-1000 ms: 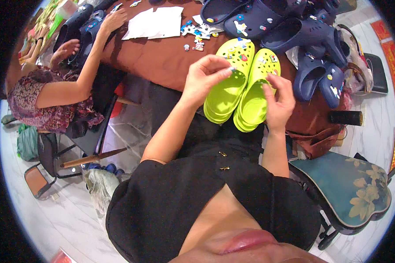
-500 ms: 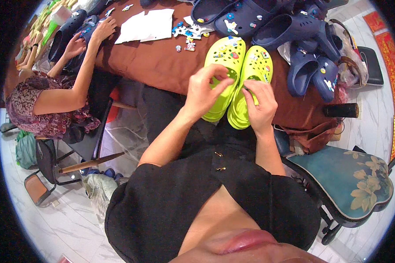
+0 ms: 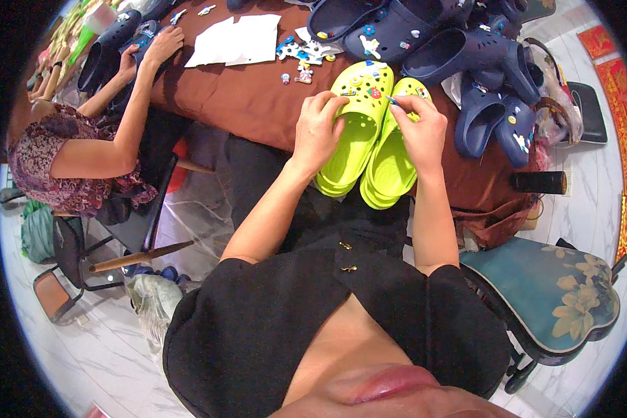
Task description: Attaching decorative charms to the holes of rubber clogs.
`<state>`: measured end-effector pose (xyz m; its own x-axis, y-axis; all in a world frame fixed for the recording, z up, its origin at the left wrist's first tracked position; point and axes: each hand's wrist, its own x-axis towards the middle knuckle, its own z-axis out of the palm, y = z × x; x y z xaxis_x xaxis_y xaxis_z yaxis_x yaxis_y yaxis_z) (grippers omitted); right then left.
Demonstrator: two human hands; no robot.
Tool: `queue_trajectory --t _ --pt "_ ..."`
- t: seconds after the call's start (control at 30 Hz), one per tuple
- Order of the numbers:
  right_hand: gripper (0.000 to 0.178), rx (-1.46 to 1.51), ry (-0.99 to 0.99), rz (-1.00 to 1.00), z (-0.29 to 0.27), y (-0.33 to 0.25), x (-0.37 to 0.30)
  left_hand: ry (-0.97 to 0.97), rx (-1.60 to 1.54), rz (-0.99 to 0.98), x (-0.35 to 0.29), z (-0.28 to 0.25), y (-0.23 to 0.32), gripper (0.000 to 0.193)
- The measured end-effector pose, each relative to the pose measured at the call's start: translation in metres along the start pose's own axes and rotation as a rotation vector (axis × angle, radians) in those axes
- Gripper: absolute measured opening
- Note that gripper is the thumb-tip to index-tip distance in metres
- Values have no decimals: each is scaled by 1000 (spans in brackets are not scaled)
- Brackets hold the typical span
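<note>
Two lime-green clogs lie side by side at the table's front edge, heels toward me. Several small charms sit on the holes of the left clog, among them a strawberry and a yellow one. My left hand is closed on that clog's left side, thumb and fingertips at the upper. Between the thumb and forefinger of my right hand is a small blue charm, held just above the gap between the two uppers. The right clog is partly covered by this hand. Its upper also bears charms.
Loose charms and white paper lie on the brown cloth. Navy clogs are piled behind and to the right. At the left, another person handles a navy clog. A teal chair stands at my right.
Both hands have moved from the clogs' openings toward the uppers, the right one farther forward. The blue charm now shows in my right fingertips. The other person's left-side hand has moved closer to the navy clog.
</note>
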<state>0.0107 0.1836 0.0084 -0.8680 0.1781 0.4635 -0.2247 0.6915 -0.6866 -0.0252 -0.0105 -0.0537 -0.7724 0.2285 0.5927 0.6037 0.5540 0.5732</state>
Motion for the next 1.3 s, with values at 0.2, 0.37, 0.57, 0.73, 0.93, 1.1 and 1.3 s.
queue_trajectory --t 0.2,0.37,0.57,0.73,0.93,1.1,1.3 --pt "14 -242 -99 -202 19 7 10 5 12 -18 -4 2 -2 39" --pt "15 -253 -163 -198 20 12 10 -9 -32 -75 -6 1 0 40" --pt "14 -239 -182 -279 18 18 5 -2 -40 -82 -4 2 2 40" --pt "12 -207 -143 -191 21 18 4 -17 -41 -94 -4 2 2 40" --pt "9 -226 -82 -167 29 17 7 -8 -21 -86 -4 2 0 40" --pt "9 -232 -102 -191 28 16 6 3 -6 -71 -5 3 0 40" --pt "11 -341 -138 -362 24 15 5 7 -15 -57 -5 3 -2 40"
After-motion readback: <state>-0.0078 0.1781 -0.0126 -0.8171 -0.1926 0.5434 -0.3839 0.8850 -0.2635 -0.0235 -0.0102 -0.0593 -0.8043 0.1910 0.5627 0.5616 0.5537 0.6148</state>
